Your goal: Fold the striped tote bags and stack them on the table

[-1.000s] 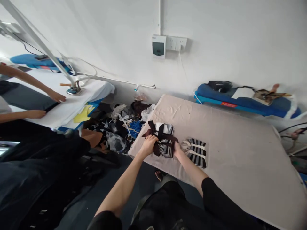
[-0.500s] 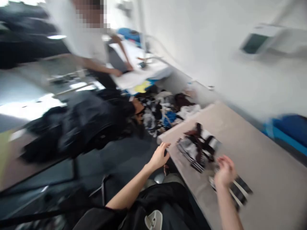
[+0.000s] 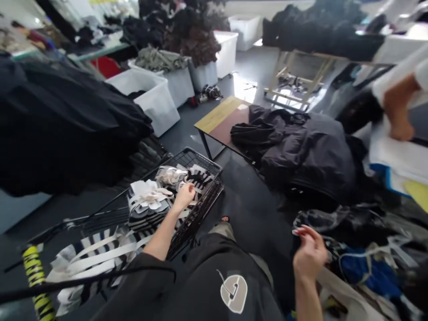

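Our left hand (image 3: pixel 184 195) hangs low over a black wire cart (image 3: pixel 200 214), fingers bent down at the near edge of a striped bundle (image 3: pixel 201 174) of cloth; whether they pinch the fabric or merely brush it, we cannot tell from this angle. The striped bundle lies inside the cart, toward its far end, just ahead of our left fingertips, its black and pale bands showing beside the hand. The cart's long axis runs slantwise, from the yellow-and-black handle (image 3: pixel 35 278) at our near left to the far corner ahead, and our left forearm (image 3: pixel 162 240) points nearly the same way. The long axis of the striped bundle itself is partly covered, so we cannot fix it. The left is plainly the nearer hand; our right hand (image 3: pixel 309 254) is well apart, across our body, its fingers loosely bent with nothing visible in them, above a scrap heap (image 3: pixel 371 272). Nearer to us in the cart sits a white-topped stack (image 3: pixel 150 198); a pale-tied roll (image 3: pixel 96 254) lies close to the handle, whether inside the cart we cannot say. Beyond stands a counter (image 3: pixel 219 117) piled with dark garments (image 3: pixel 307 147), and a co-worker's arm (image 3: pixel 399 107) shows at far right.
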Motion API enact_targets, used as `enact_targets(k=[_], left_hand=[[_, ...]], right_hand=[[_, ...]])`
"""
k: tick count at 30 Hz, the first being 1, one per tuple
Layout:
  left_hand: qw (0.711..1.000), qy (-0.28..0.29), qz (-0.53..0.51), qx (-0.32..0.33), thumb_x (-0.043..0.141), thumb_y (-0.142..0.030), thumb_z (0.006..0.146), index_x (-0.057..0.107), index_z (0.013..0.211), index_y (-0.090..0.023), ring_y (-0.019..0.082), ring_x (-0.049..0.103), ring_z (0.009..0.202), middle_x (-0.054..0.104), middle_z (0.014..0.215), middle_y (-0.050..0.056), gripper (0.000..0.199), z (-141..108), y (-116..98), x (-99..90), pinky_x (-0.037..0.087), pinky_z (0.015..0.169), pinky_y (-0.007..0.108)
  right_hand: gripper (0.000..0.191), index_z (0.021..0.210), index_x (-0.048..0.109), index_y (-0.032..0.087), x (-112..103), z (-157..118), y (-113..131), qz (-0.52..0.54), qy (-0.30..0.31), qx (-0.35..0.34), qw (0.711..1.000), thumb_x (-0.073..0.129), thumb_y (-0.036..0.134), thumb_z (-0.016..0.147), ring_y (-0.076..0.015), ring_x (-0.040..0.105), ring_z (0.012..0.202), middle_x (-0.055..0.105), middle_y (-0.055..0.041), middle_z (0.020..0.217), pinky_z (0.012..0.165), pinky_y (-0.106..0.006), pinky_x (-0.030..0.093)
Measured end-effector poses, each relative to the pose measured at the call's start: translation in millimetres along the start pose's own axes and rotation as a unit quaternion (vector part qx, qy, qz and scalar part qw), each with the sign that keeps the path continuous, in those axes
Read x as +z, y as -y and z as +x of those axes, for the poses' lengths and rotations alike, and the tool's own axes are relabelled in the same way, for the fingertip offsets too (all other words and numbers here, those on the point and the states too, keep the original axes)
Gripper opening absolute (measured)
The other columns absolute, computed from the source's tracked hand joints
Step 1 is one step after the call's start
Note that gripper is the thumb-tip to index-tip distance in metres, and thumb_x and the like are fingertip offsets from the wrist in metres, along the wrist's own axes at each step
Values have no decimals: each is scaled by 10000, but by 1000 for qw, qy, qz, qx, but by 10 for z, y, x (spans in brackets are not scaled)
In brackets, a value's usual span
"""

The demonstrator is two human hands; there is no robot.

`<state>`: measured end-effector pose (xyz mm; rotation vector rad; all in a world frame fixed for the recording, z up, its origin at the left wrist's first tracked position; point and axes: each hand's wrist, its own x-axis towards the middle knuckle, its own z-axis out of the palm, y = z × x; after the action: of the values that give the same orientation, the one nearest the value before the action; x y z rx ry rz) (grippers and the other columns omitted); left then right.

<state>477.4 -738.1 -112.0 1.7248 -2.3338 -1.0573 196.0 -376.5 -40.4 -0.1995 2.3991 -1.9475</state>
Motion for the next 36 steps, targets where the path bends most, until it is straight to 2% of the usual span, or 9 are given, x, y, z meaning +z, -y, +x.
enact_targets(k=[2,5,7,10,14,19,22,28,36], left_hand=[[1000,-9,0,-29,484,-169,859,630,1225,-143,235,671,1136,719,1210,122,395,331,320,-269,505,1078,401],[999,22,6,-40,528,-250,887,619,1266,-143,224,658,1186,704,1274,118,405,765,559,-394,498,1073,355],[997,53,20,-52,608,-326,871,605,1289,-141,255,645,1223,690,1303,139,458,978,600,-323,492,1068,368],[990,85,53,-98,722,-417,802,563,1316,-85,376,606,1279,633,1348,256,633,1110,572,-126,472,1060,476],[982,101,76,-140,691,-507,834,535,1308,-81,433,550,1322,567,1383,302,656,950,449,93,427,1062,555],[987,47,129,-80,766,-415,784,483,1352,-102,409,499,1325,542,1371,254,707,622,313,301,388,1088,527],[988,31,131,-81,769,-381,783,423,1417,-124,397,481,1348,494,1434,249,766,604,351,369,386,1095,494],[985,95,112,-93,787,-462,737,185,1600,-127,394,547,1306,537,1420,253,1105,804,480,407,384,1090,476],[992,45,85,-84,745,-498,749,180,1629,-153,400,543,1310,552,1410,228,1101,743,546,264,406,1070,489]], right_hand=[[227,964,724,194,674,-142,125,-45,150,-37,987,575,352,899,-202,668,776,703,-44,830,812,-390,569],[242,974,736,212,1442,-337,338,-74,318,-111,939,544,359,959,-195,680,781,714,-45,842,763,-339,568],[237,994,734,225,1776,-426,438,-81,378,-132,913,531,345,977,-194,689,786,716,-45,853,756,-330,574],[232,1016,731,232,2032,-504,454,-101,415,-132,894,527,339,990,-196,698,796,721,-45,857,763,-326,577],[243,1006,729,223,2100,-552,296,-141,413,-104,894,524,352,988,-187,696,761,722,-35,825,737,-310,573],[260,994,725,213,2166,-580,184,-177,432,-81,881,510,360,984,-184,687,752,717,-34,812,725,-303,567],[264,991,720,213,2228,-580,190,-183,444,-76,874,505,366,985,-185,688,751,719,-37,815,727,-305,566],[273,970,721,211,2204,-572,173,-187,444,-79,873,500,371,976,-186,687,733,719,-40,794,706,-303,564],[275,984,725,209,2022,-546,107,-187,431,-74,879,503,372,983,-182,689,732,718,-34,799,707,-299,559]])
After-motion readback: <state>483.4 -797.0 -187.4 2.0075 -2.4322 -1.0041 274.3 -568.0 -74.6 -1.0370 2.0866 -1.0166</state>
